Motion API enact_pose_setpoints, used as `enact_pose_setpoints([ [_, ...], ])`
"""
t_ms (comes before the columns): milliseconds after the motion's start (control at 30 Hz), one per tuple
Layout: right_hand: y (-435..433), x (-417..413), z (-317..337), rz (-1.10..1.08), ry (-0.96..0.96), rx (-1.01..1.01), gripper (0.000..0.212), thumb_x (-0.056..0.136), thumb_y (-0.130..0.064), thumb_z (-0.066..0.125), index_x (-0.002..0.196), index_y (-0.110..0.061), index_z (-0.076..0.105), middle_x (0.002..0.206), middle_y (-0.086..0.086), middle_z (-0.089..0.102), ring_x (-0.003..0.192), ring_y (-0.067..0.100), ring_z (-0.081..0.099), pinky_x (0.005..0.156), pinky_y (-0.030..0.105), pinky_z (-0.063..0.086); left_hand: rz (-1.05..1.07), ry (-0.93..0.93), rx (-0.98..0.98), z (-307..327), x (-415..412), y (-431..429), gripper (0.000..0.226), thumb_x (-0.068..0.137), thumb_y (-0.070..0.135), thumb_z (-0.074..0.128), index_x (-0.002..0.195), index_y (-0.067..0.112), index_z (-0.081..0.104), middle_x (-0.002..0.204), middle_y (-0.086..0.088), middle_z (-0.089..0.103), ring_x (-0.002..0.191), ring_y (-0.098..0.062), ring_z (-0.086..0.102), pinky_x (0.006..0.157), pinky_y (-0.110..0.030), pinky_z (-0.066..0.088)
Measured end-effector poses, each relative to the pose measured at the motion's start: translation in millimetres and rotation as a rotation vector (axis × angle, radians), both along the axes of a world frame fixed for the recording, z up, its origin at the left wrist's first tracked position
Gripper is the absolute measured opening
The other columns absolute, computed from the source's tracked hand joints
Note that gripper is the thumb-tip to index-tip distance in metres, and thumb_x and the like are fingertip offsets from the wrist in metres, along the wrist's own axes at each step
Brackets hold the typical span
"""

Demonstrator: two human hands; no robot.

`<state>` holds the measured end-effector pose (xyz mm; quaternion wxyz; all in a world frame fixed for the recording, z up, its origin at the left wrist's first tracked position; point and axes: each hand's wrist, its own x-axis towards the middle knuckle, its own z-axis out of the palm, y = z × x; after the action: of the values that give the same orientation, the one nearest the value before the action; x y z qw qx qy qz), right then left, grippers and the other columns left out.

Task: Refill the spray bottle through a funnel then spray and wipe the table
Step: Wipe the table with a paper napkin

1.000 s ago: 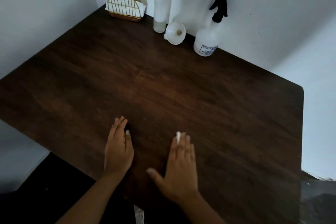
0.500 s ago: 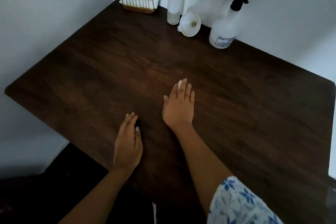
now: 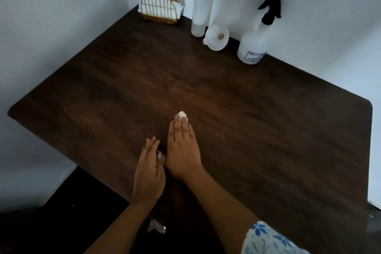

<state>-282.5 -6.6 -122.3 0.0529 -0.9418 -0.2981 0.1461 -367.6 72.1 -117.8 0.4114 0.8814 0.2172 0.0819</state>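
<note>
The white spray bottle [image 3: 252, 47] with a black trigger head stands at the table's far edge against the wall. A white funnel [image 3: 216, 38] lies tilted just left of it. A tall clear bottle [image 3: 201, 10] with a purple cap stands left of the funnel. My left hand [image 3: 149, 173] lies flat near the table's front edge. My right hand [image 3: 183, 148] lies flat right beside it, touching it. A small white patch shows at its fingertips; I cannot tell what it is. Both hands are far from the bottles.
A gold wire holder [image 3: 160, 6] with white napkins sits in the far left corner of the dark wooden table [image 3: 268, 119]. Walls close in the far and left sides. Below the front edge lies dark floor with a small crumpled scrap [image 3: 155, 227].
My right hand slid forward over the table, then drew back toward me and now rests against my left hand. The left hand stayed in place.
</note>
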Motion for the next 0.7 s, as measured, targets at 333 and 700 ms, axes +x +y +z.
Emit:
enact_pose_setpoints([
  [333, -11, 31, -4, 0.198, -0.002, -0.025, 0.074, 0.093, -0.051, 0.033, 0.149, -0.020, -0.003, 0.158, 0.005, -0.014, 0.140, 0.029, -0.026, 0.117, 0.050, -0.004, -0.084, -0.013, 0.023, 9, 40, -10, 0.044, 0.097, 0.025, 0.028, 0.139, 0.012, 0.035, 0.147, 0.006, 0.030, 0.137, -0.001, 0.010, 0.113, -0.024, 0.005],
  [700, -118, 129, -1, -0.282, -0.100, -0.036, 0.098, 0.081, -0.077, 0.014, 0.150, -0.008, 0.001, 0.158, 0.011, -0.003, 0.145, 0.029, -0.011, 0.118, 0.044, 0.000, -0.077, 0.037, 0.086, 5, 29, -51, 0.041, 0.096, 0.019, 0.036, 0.135, 0.009, 0.042, 0.147, 0.003, 0.033, 0.140, -0.008, 0.015, 0.112, -0.021, 0.009],
])
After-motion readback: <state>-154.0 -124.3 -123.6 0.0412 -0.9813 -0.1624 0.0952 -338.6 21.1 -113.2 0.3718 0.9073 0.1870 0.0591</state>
